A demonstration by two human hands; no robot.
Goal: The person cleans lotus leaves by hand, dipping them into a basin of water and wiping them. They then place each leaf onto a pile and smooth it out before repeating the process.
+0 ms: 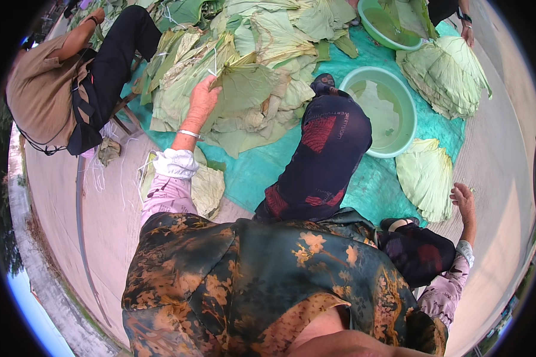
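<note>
My left hand [207, 97] reaches over a heap of large pale green leaves [286, 40], its fingers at a thin white string [215, 60] tied round a bundle of leaves [245, 82]. Whether the fingertips grip the string or the leaf stems, I cannot tell. Off to the right, my right hand [463, 197] hangs with its fingers apart and nothing in it, beside a fanned stack of pale leaves [426, 178]. A green plastic basin [412, 111] with water and a bit of leaf in it stands beyond my knee.
A teal tarpaulin [250, 174] lies under the leaves. A second green basin [365, 20] and a larger leaf stack [446, 76] are at the upper right, near a co-worker's hand [467, 35]. Another person [49, 98] sits at the left, by loose white strings [99, 174].
</note>
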